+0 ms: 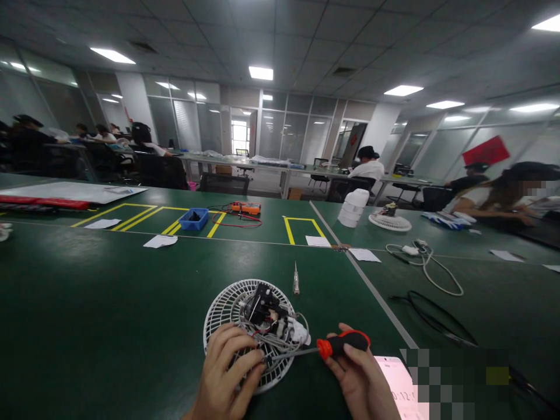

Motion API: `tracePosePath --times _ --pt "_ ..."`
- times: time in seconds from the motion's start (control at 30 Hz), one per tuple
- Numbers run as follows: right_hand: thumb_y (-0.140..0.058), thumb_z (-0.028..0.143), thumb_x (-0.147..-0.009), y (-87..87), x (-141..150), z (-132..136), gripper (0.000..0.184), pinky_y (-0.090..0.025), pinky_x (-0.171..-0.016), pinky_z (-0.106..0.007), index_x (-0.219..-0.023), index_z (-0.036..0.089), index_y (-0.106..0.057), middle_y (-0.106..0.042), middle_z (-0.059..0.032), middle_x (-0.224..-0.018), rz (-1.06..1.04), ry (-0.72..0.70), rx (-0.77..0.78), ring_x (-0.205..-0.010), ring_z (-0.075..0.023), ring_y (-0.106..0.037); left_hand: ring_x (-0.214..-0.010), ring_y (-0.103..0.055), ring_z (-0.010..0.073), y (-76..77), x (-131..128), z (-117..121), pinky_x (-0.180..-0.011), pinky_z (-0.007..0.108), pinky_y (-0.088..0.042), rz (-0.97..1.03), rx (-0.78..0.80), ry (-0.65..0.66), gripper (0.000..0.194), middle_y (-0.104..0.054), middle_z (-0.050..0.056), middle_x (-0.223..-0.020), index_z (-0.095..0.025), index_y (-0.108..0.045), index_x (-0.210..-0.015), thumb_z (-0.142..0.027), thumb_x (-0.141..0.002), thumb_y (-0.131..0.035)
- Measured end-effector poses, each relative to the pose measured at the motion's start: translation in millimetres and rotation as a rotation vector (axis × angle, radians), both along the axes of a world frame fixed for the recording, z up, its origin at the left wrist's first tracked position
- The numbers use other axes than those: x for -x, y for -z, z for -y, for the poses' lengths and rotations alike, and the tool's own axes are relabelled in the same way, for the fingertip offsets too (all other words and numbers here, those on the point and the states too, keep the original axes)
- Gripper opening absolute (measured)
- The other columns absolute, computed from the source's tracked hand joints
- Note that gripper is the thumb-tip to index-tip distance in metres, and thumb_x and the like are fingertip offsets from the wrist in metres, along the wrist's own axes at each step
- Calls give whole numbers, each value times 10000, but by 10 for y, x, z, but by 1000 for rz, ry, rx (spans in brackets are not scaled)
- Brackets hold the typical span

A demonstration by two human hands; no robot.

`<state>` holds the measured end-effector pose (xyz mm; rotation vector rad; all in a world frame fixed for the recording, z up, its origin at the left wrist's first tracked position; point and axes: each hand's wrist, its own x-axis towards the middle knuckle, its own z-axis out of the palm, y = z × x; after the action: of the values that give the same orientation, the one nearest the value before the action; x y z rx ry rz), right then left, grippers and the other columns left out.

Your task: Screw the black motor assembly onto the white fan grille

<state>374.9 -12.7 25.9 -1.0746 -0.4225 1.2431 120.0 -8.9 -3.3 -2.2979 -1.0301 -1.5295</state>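
In my right hand (361, 376) is a screwdriver (324, 349) with a red and black handle, its shaft pointing left. My left hand (227, 370) is closed at the tip of the shaft, over the near side of a round white fan grille (217, 304). Thumb and fingers pinch together there; what they hold is too small to make out. On the grille lies a black fan motor assembly (263, 303) with loose wires and a white part (298, 332) at its right. Beyond the grille, a small clear-handled screwdriver (296, 282) lies on the green table (144, 315).
A lit phone (396, 382) lies by my right wrist. Cables (431, 268) are on the right. Farther back stand a blue bin (193, 219), an orange meter (245, 208), a white cylinder (353, 208) and another grille (389, 221). A person (494, 198) sits at far right.
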Motion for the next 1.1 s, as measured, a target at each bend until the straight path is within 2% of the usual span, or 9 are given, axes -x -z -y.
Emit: tracePosePath --times 0.1,0.2,0.37,0.53,0.83,1.1 --pt "-866 379 -644 20 -30 -23 458 -585 -782 -418 -1030 218 -678 -738 -41 -886 -15 51 -15 -861 -255 -706 -1162 -591 240 -17 -24 7 -1065 452 -474 2 -16 -22 310 -669 81 -1153 -206 -639 -1177 -156 -872 -664" --pt "-863 314 -656 0 -84 -45 382 -598 -801 -359 -973 211 -678 -736 -20 -855 -70 114 -17 -857 -218 -713 -1330 -508 288 -15 -52 11 -1089 490 -476 38 10 -108 538 -578 137 -1354 -188 -495 -1387 -231 -885 -683" --pt "-897 172 -505 -84 -174 -94 390 -630 -794 -337 -800 189 -642 -725 -3 -821 -205 260 37 -826 -205 -725 -1464 -380 322 47 -39 -31 -1144 544 -435 31 265 -290 768 -372 154 -1585 -235 -228 -1572 -349 -930 -634" --pt "-894 155 -513 -103 -165 -119 382 -643 -788 -341 -806 171 -650 -729 -17 -839 -215 293 42 -851 -213 -731 -1404 -476 311 112 -7 -69 -1131 536 -462 -25 435 -300 800 -457 129 -1550 -242 -135 -1599 -400 -951 -577" --pt "-942 198 -502 -103 -72 -76 437 -638 -837 -390 -827 177 -651 -730 8 -829 -179 264 -16 -853 -233 -747 -1353 -529 340 156 -4 -77 -1070 566 -512 15 486 -301 855 -499 131 -1521 -263 -125 -1601 -446 -919 -606" --pt "-960 168 -435 -159 -45 -75 492 -647 -811 -394 -814 178 -647 -735 3 -836 -209 291 8 -843 -244 -748 -1336 -538 358 165 -15 -82 -1056 580 -516 29 481 -301 943 -500 154 -1513 -236 -149 -1600 -511 -864 -671"
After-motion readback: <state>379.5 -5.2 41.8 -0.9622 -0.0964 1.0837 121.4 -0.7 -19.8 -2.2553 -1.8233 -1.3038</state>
